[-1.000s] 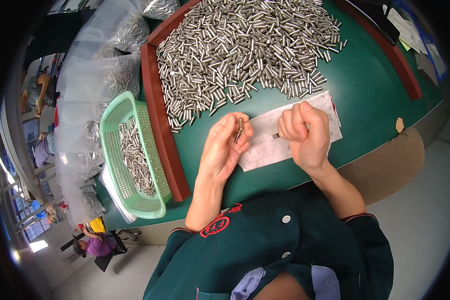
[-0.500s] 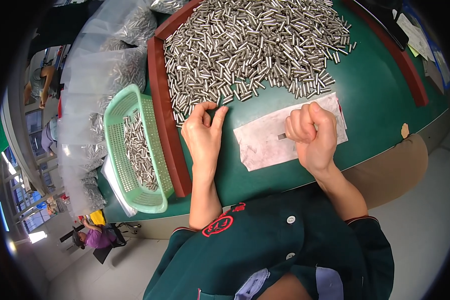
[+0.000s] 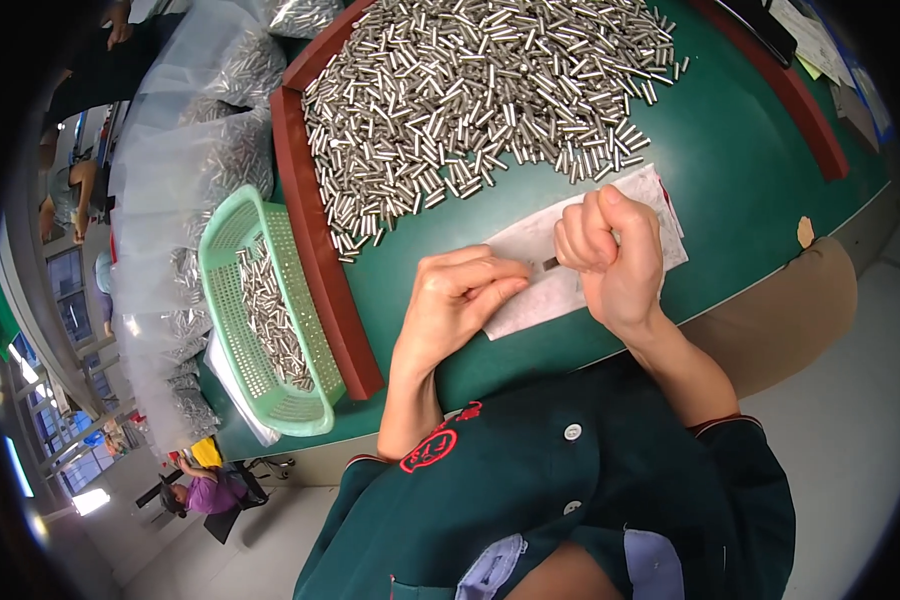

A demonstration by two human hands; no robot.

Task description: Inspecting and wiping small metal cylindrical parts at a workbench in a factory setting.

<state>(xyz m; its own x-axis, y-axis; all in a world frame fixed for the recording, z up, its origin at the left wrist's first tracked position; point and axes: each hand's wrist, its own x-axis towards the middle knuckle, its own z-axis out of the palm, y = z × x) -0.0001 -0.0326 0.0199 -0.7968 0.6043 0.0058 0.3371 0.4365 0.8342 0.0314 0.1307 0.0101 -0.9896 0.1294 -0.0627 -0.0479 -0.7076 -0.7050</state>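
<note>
A big pile of short shiny metal pins (image 3: 470, 90) covers the far part of the green table. My right hand (image 3: 620, 250) is closed in a fist over a pale, stained cloth (image 3: 530, 230). From its left side pokes the end of a small dark piece (image 3: 550, 264); the rest is hidden in the fingers. Close to that end, my left hand (image 3: 460, 300) has its thumb and fingers pinched together. Anything between those fingertips is too small or hidden to make out.
A red-brown rail (image 3: 320, 250) borders the pins on the left, another rail (image 3: 780, 90) on the right. A light green basket (image 3: 320, 415) holding loose pins stands left of the rail. Clear bags (image 3: 240, 150) of pins lie beyond it. Other people work farther left.
My left hand has moved from the near edge of the pile to the right, up to the dark piece. My right hand stays closed over the cloth.
</note>
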